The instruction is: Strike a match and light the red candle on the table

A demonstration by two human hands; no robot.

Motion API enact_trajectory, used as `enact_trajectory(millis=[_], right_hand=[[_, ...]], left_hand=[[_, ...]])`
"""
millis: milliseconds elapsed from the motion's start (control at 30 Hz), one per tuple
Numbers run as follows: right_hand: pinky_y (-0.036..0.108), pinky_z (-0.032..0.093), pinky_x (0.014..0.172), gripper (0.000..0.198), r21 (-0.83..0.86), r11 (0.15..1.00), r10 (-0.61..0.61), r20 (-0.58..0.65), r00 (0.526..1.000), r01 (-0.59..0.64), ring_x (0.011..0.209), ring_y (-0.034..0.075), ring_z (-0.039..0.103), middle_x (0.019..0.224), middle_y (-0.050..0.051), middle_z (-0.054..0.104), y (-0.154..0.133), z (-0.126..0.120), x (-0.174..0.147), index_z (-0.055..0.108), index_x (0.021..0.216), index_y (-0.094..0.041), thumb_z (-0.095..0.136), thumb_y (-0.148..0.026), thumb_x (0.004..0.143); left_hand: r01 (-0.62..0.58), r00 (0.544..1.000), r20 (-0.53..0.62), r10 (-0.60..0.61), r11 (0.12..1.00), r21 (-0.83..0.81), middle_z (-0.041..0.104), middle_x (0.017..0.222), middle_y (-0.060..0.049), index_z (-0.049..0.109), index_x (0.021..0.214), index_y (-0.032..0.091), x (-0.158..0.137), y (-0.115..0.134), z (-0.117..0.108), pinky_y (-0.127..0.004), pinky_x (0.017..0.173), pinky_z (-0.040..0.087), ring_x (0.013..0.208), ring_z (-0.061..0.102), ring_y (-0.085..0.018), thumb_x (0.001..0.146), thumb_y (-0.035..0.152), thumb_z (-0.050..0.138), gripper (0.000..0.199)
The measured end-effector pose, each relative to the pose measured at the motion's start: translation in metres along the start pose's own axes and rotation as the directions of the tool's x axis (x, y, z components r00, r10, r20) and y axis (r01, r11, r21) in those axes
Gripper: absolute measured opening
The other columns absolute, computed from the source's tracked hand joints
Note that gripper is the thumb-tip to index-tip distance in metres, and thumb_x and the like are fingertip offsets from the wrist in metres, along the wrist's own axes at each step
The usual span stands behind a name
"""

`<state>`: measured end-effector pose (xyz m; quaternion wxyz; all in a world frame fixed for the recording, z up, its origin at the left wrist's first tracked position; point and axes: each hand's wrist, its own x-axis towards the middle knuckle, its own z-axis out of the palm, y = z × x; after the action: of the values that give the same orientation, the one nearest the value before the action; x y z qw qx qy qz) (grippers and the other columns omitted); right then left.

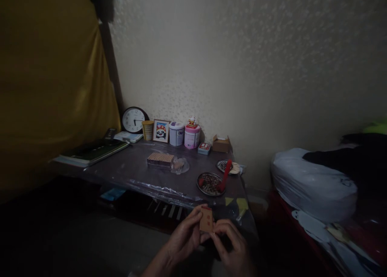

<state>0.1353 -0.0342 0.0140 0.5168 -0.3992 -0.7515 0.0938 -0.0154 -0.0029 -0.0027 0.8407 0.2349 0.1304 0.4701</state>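
Dim room, plastic-covered table (145, 172); my left hand (184, 238) and right hand (232, 244) pinch small tan cardboard box (207, 220) below the table edge — looks light, crushable, so I'm holding its edges.

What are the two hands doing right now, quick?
Left hand: closed on the small tan rectangular box with a red top.
Right hand: fingertips pinching that box's lower edge.
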Motion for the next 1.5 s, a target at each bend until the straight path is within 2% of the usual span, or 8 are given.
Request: enact_trajectory(millis=[133,333,467,567,700,867,1067,1500], right_hand=[[0.02,0.049,0.063,0.012,-0.014,1.0,0.004,0.005,1.0,-0.004,0.069,0.013,0.061,0.073,0.001,0.06,0.003,0.0,0.001,0.055,0.073,-0.022,0.055,-0.017,0.083],[0.02,0.049,0.065,0.009,-0.021,1.0,-0.002,-0.008,1.0,0.002,0.072,0.014,0.062,0.077,0.001,0.06,0.007,0.0,-0.001,0.055,0.075,-0.023,0.056,-0.019,0.084],[0.019,0.049,0.065,0.009,-0.018,1.0,-0.002,0.014,1.0,0.002,0.072,0.013,0.062,0.077,0.001,0.06,0.01,0.0,-0.003,0.055,0.075,-0.022,0.056,-0.018,0.084],[0.019,0.049,0.066,0.009,-0.019,1.0,-0.005,0.03,1.0,0.005,0.073,0.013,0.062,0.078,0.001,0.06,0.013,0.0,-0.003,0.055,0.076,-0.022,0.056,-0.017,0.083],[0.019,0.048,0.067,0.009,-0.012,1.0,-0.005,0.014,1.0,0.006,0.073,0.013,0.062,0.077,0.001,0.059,0.015,0.001,-0.004,0.055,0.076,-0.023,0.056,-0.017,0.083],[0.018,0.048,0.066,0.009,-0.011,1.0,0.019,0.002,1.0,-0.019,0.072,0.013,0.062,0.076,0.0,0.06,0.017,0.002,-0.004,0.055,0.076,-0.023,0.056,-0.018,0.084],[0.018,0.049,0.064,0.009,-0.033,0.999,-0.034,0.0,0.999,0.034,0.07,0.013,0.062,0.075,0.001,0.06,0.024,0.0,-0.007,0.055,0.076,-0.022,0.055,-0.017,0.084],[0.018,0.05,0.063,0.007,-0.036,0.999,0.017,-0.046,0.999,-0.018,0.068,0.013,0.063,0.073,0.0,0.063,0.027,-0.004,-0.003,0.057,0.076,-0.023,0.058,-0.023,0.083]], left_hand=[[-0.001,1.0,-0.009,0.001,0.999,0.045,0.06,0.09,-0.002,0.057,0.101,0.021,0.0,0.0,0.003,-0.03,0.076,0.045,0.082,0.06,-0.014,0.085,0.023,0.052,0.017],[-0.051,0.994,-0.084,0.072,0.971,0.234,0.057,0.084,-0.002,0.059,0.093,0.019,0.001,0.001,0.006,-0.029,0.07,0.046,0.078,0.057,-0.015,0.08,0.027,0.059,0.016],[-0.087,0.985,-0.117,0.124,0.956,0.279,0.056,0.083,-0.002,0.059,0.092,0.018,0.005,-0.001,0.002,-0.028,0.067,0.045,0.076,0.056,-0.015,0.075,0.03,0.064,0.022],[-0.1,0.982,-0.126,0.144,0.948,0.301,0.056,0.086,-0.003,0.057,0.098,0.019,0.009,-0.004,-0.004,-0.028,0.064,0.046,0.076,0.055,-0.016,0.073,0.036,0.065,0.031],[-0.09,0.977,-0.149,0.15,0.933,0.35,0.056,0.089,-0.002,0.056,0.099,0.022,0.012,-0.007,-0.012,-0.029,0.064,0.046,0.077,0.057,-0.016,0.072,0.04,0.066,0.035],[-0.074,0.976,-0.166,0.142,0.929,0.362,0.059,0.083,-0.002,0.059,0.093,0.019,0.014,-0.009,-0.017,-0.029,0.062,0.046,0.072,0.058,-0.016,0.068,0.041,0.07,0.035],[-0.104,0.969,-0.176,0.174,0.933,0.345,0.06,0.083,-0.002,0.062,0.089,0.018,0.017,-0.01,-0.021,-0.028,0.063,0.046,0.073,0.058,-0.016,0.061,0.039,0.076,0.038],[-0.07,0.972,-0.173,0.156,0.904,0.422,0.064,0.087,-0.003,0.059,0.095,0.018,0.012,-0.009,-0.015,-0.026,0.063,0.045,0.076,0.06,-0.016,0.066,0.041,0.071,0.039]])
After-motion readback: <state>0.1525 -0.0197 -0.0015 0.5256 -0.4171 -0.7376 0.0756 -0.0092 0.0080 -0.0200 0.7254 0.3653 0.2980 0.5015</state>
